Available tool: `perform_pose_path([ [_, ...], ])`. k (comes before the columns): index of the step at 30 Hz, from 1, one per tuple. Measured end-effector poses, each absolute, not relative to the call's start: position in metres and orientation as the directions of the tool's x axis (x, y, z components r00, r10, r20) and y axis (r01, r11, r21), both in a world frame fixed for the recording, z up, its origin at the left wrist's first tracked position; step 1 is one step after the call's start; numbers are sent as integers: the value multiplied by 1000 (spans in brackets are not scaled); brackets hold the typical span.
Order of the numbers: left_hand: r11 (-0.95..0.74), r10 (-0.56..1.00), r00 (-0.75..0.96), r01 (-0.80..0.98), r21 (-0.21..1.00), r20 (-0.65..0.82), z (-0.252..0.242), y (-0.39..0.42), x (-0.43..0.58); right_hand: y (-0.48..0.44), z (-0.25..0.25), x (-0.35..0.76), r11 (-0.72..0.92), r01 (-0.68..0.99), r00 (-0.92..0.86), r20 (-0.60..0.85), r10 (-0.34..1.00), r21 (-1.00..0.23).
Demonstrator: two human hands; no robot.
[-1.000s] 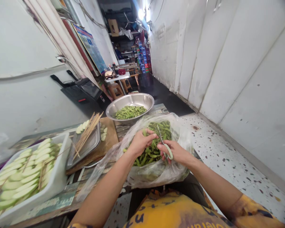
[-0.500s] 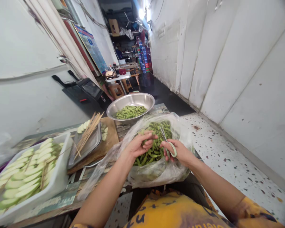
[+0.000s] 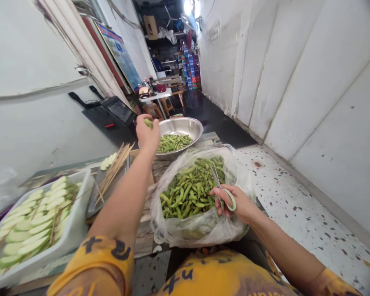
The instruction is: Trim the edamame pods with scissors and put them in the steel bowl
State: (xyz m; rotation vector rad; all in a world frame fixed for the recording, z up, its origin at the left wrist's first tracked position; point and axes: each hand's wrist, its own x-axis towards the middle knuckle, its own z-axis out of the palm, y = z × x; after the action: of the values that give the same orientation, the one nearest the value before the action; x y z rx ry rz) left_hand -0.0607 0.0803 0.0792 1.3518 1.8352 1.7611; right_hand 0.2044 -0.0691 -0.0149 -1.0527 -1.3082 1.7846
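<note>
My left hand (image 3: pixel 148 132) is raised at the left rim of a steel bowl (image 3: pixel 193 128), its fingers closed on a green soybean pod (image 3: pixel 148 122). Inside the bowl lies a heap of pods (image 3: pixel 174 142). My right hand (image 3: pixel 232 201) grips a pair of scissors (image 3: pixel 228 199) with pale green handles, the blades pointing up and away over the bag. Below them an open clear plastic bag (image 3: pixel 200 232) is filled with many more pods (image 3: pixel 188 191).
On the left, a white tub (image 3: pixel 77 222) holds skewered pale green slices (image 3: pixel 33 230). Wooden skewers (image 3: pixel 115 172) lie across a metal tray (image 3: pixel 95 201) beside it. Behind the bowl stands a small white table (image 3: pixel 157 95); a white wall (image 3: pixel 283 74) runs along the right.
My left hand has moved from above the bag, up and left to the steel bowl, with a pod in its fingers. My right hand stays over the bag with the scissors.
</note>
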Motion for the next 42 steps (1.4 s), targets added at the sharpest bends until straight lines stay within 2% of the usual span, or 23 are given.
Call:
perform_pose_path([
  [2,87,799,-462,722,686,385,81,89,-65,-69,-15,206,-268,-65,-443,-213,871,-961],
  [3,147,825,-413,816,559,386,81,86,-62,-69,-15,206,-270,-69,-443,-213,871,-960],
  [4,139,861,-331,883,448,386,79,79,-57,-69,-14,207,-272,-72,-443,-213,871,-960],
  [6,-12,926,-97,959,284,365,75,51,-42,-69,-14,207,-276,-72,-443,-217,870,-959],
  [8,-155,980,122,964,215,158,66,16,-26,-69,-14,207,-274,-61,-443,-220,869,-960],
  [10,-158,986,162,980,118,-28,53,-17,-16,-69,-15,207,-268,-52,-446,-218,868,-962],
  [12,-178,978,185,981,75,-95,35,-40,-13,-69,-15,206,-261,-45,-449,-214,868,-964],
  [14,-212,969,224,970,121,-102,19,-50,-16,-69,-14,204,-254,-32,-459,-211,863,-967],
  [18,-202,954,266,910,361,-139,1,-46,-25,-70,-9,200,-239,42,-513,-226,828,-970],
  [21,-204,957,268,891,406,-107,-1,-42,-23,-69,-6,198,-235,111,-527,-257,810,-966],
  [23,-204,972,235,873,444,-16,-3,-43,-18,-68,-7,198,-223,130,-531,-258,807,-966],
  [27,-121,992,67,685,719,103,-6,-47,-10,-67,-8,198,-222,184,-534,-287,795,-958],
  [29,-102,993,11,598,795,119,-6,-49,-6,-67,-7,198,-209,226,-545,-301,783,-952],
  [33,-76,993,-31,573,816,114,-2,-55,1,-67,-3,197,-160,256,-577,-283,766,-953],
  [42,-108,994,38,584,804,106,1,-60,10,-65,-7,193,-140,272,-553,-274,787,-952],
])
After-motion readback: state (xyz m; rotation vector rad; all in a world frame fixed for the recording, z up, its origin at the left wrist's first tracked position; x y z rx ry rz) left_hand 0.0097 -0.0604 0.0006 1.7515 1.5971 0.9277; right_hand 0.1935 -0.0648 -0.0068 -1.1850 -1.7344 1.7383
